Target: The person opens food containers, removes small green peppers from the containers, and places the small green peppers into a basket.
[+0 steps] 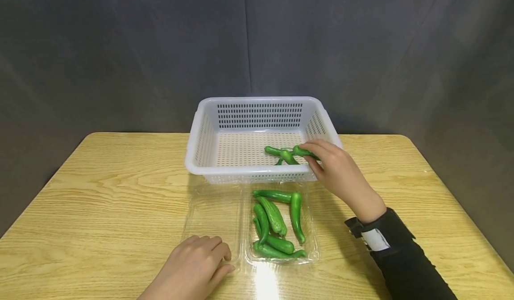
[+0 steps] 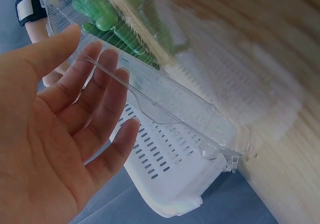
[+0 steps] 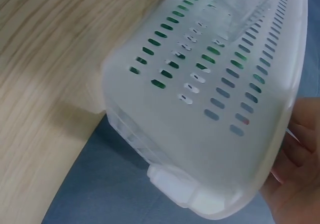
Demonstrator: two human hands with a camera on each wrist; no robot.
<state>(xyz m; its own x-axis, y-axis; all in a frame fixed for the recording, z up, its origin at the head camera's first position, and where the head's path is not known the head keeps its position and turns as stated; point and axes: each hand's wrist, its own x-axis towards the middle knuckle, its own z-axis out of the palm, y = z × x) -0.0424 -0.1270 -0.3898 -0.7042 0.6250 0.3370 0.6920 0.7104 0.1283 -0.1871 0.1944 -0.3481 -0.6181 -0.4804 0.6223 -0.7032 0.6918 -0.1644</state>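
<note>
R hand [image 1: 335, 168] reaches over the white basket [image 1: 201, 135] rim, fingers pinching a green okra [image 1: 302, 152] that sits w/ two others inside; best to keep wrist above the rim on release. L hand [image 1: 196, 264], fingers flat, steadies the clear tray [image 1: 214, 210] w/ more okra. Wood-grain tabletop [image 1: 100, 202], grey backdrop behind.

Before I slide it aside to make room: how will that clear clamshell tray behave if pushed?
The clear clamshell tray looks thin, so it would probably flex. It seems light; the left hand resting on its empty half likely steadies it. The green vegetables inside could shift.
</note>
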